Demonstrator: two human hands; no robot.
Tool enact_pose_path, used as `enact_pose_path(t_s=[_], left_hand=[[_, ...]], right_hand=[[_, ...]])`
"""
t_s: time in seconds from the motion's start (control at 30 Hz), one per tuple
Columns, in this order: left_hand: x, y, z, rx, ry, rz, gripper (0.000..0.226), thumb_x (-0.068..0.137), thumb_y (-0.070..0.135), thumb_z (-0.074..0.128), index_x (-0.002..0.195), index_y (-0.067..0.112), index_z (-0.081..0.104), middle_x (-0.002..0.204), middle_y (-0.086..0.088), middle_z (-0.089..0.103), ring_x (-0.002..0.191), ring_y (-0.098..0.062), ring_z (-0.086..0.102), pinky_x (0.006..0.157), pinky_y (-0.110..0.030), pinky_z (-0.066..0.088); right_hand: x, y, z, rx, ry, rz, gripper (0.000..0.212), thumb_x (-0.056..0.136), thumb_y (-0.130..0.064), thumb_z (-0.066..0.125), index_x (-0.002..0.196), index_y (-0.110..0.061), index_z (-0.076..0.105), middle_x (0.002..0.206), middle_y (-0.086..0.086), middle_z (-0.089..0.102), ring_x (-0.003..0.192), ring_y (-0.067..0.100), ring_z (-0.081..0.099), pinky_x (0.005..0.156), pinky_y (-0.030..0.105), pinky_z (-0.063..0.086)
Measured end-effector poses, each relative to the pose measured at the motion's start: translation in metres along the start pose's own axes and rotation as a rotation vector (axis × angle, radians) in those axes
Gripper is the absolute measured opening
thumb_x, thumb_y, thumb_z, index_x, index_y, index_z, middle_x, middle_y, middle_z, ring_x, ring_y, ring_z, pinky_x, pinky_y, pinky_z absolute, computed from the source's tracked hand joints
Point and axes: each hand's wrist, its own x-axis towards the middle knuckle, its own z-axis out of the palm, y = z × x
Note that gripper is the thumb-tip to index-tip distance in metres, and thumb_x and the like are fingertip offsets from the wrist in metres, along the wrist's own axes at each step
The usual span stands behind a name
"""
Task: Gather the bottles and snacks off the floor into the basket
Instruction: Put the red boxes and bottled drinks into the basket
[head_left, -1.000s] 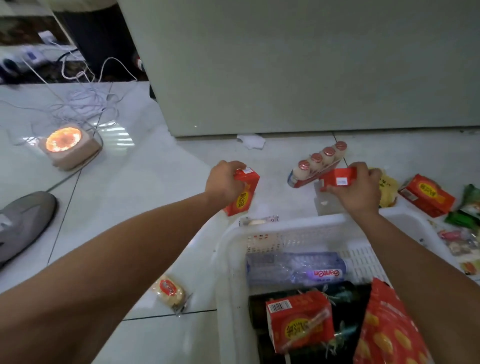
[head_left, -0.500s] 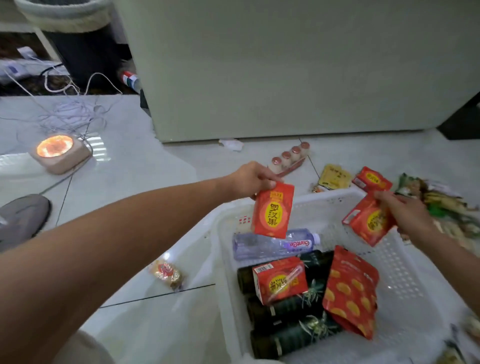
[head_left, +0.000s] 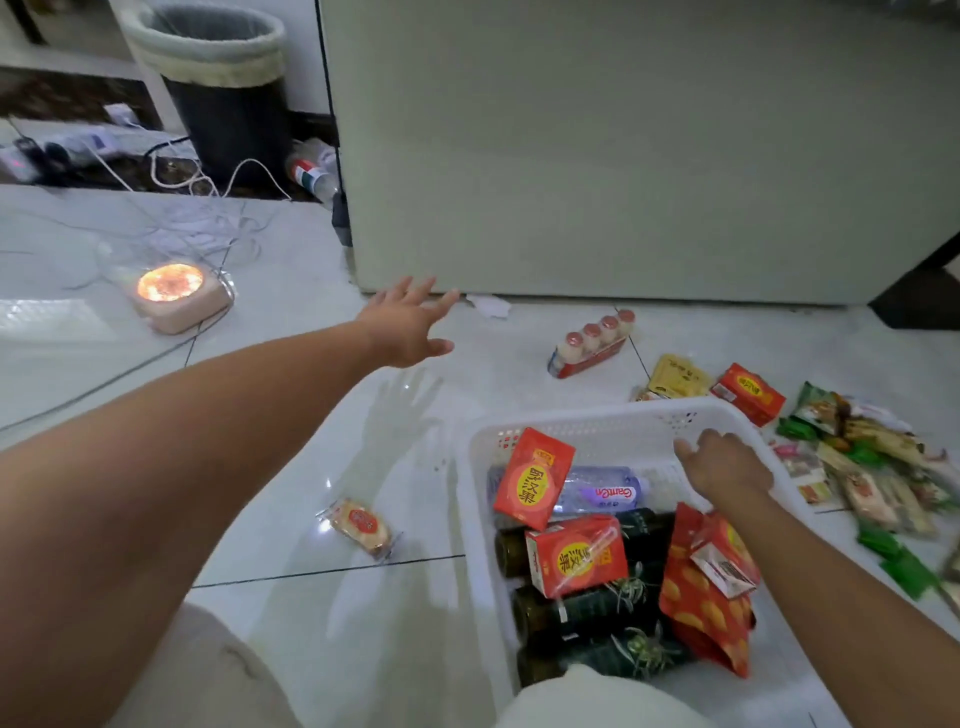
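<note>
Beyond the spread, empty fingers of the left hand (head_left: 402, 327) stands the yogurt bottle pack (head_left: 589, 345), likely the next pickup, while the right hand (head_left: 727, 467), loosely open and holding nothing, hovers over the basket (head_left: 582, 422).

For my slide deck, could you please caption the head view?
Both hands open, left over floor, right over white basket holding red cartons and bottles.

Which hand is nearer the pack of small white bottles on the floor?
Left. The left hand hangs open beside the bottle pack; the right hand is over the basket, nearer the camera.
</note>
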Motion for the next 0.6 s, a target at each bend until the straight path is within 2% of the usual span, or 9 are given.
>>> enact_pose_path(t_s=[0.1, 0.17, 0.23, 0.4, 0.6], left_hand=[[-0.007, -0.02, -0.001, 0.009, -0.002, -0.109, 0.073, 0.092, 0.057, 0.037, 0.151, 0.032, 0.001, 0.16, -0.005, -0.008, 0.146, -0.029, -0.008, 0.117, -0.047, 0.003], [-0.006, -0.015, -0.002, 0.003, 0.013, -0.101, 0.075, 0.092, 0.058, 0.037, 0.151, 0.031, -0.001, 0.16, -0.005, -0.009, 0.146, -0.029, -0.008, 0.117, -0.047, 0.002], [-0.003, -0.004, 0.001, 0.013, 0.015, -0.079, 0.075, 0.093, 0.058, 0.037, 0.15, 0.031, -0.003, 0.16, -0.005, -0.01, 0.146, -0.029, -0.009, 0.117, -0.045, 0.001], [0.014, 0.027, 0.012, 0.071, -0.035, -0.032, 0.078, 0.093, 0.057, 0.036, 0.15, 0.03, -0.01, 0.159, -0.004, -0.014, 0.146, -0.028, -0.012, 0.118, -0.045, -0.001], [0.049, 0.077, 0.025, 0.102, -0.1, 0.043, 0.08, 0.093, 0.057, 0.036, 0.15, 0.027, -0.01, 0.159, -0.004, -0.016, 0.146, -0.028, -0.015, 0.118, -0.044, -0.001]], right_hand=[[0.011, -0.038, -0.022, -0.017, 0.116, -0.125, 0.048, 0.098, -0.041, 0.033, 0.127, -0.005, 0.049, 0.128, 0.02, 0.05, 0.117, 0.037, 0.049, 0.088, 0.041, 0.045], [0.019, -0.056, -0.032, -0.015, 0.181, -0.188, 0.045, 0.097, -0.039, 0.036, 0.123, -0.005, 0.051, 0.125, 0.02, 0.052, 0.115, 0.036, 0.05, 0.083, 0.039, 0.045], [0.026, -0.068, -0.038, -0.008, 0.208, -0.224, 0.046, 0.096, -0.039, 0.038, 0.128, -0.007, 0.048, 0.128, 0.019, 0.051, 0.117, 0.036, 0.049, 0.084, 0.039, 0.044], [0.045, -0.067, -0.036, -0.032, 0.195, -0.291, 0.049, 0.096, -0.039, 0.039, 0.137, -0.013, 0.04, 0.133, 0.015, 0.047, 0.122, 0.033, 0.046, 0.09, 0.041, 0.044], [0.068, -0.032, -0.026, -0.026, 0.114, -0.271, 0.054, 0.097, -0.039, 0.037, 0.145, -0.017, 0.026, 0.146, 0.014, 0.035, 0.132, 0.031, 0.037, 0.099, 0.043, 0.04]])
